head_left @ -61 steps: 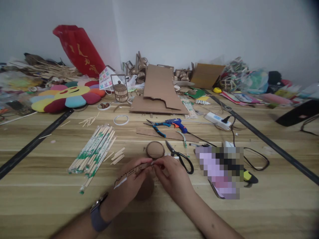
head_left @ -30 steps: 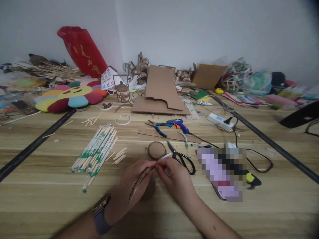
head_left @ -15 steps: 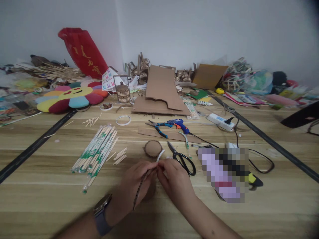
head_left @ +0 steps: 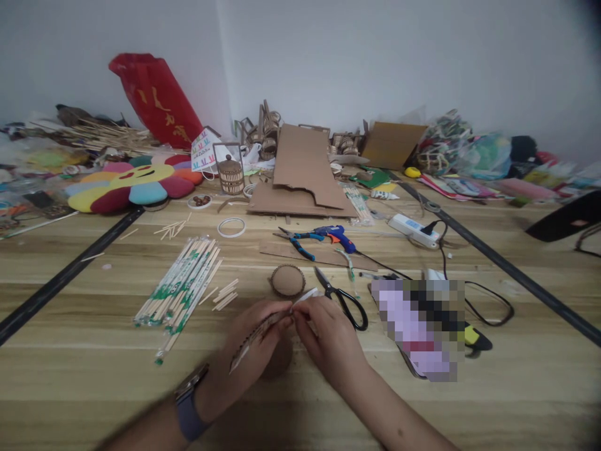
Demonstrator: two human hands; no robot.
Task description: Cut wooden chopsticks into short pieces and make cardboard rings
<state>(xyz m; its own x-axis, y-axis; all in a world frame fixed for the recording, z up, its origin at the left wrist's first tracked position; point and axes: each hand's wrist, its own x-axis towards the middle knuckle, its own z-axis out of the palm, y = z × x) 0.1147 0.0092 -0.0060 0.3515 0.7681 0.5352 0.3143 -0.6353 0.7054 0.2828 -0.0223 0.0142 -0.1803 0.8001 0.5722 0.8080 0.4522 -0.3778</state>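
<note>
My left hand (head_left: 256, 335), with a watch on its wrist, grips a thin brown strip (head_left: 251, 338) with a braided edge that slants across the palm. The fingertips of my right hand (head_left: 326, 335) pinch the strip's far end, close against the left fingers. A narrow white piece (head_left: 305, 294) sticks out above the fingertips. Just beyond the hands lies a round brown disc (head_left: 288, 280) with a dark braided rim. Black scissors (head_left: 345, 300) rest open to the right of it. What lies between the fingertips is partly hidden.
Wrapped stick bundles (head_left: 181, 282) and short sticks (head_left: 226, 294) lie left. Pliers (head_left: 300, 241) and a blue glue gun (head_left: 340, 237) lie ahead, near cardboard (head_left: 305, 163). A power strip (head_left: 413, 230) and a blurred-out purple object (head_left: 413, 332) are right. A small lidded basket (head_left: 231, 175) stands behind.
The brown strip has tilted from steep to a flatter slant in my left hand and shows more of its face. The white piece now leans further right. Both hands have shifted slightly.
</note>
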